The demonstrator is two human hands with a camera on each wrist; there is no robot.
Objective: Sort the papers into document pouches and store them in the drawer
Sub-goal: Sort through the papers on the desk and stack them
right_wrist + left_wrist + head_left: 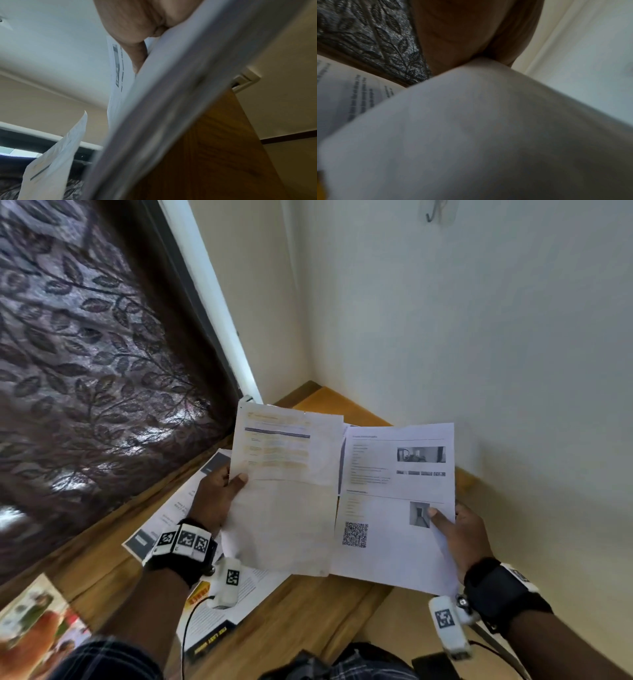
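Observation:
My left hand [219, 491] pinches the left edge of a creased sheet with yellow table rows [284, 474], thumb on its face. My right hand [455, 529] pinches the right edge of a stack of papers, its top sheet [394, 501] showing photos and a QR code. Both are held up above the wooden table [301, 611], side by side and overlapping in the middle. In the left wrist view the back of the creased sheet [479, 135] fills the frame under my palm [462, 33]. The right wrist view shows the stack's edge [171, 108] under my thumb [135, 54]. No pouch or drawer is visible.
More printed sheets and a dark-edged leaflet [164, 525] lie on the table under my left hand. A colourful magazine [30, 625] lies at the lower left. A leaf-patterned curtain [85, 354] hangs on the left; a white wall [479, 337] closes the right.

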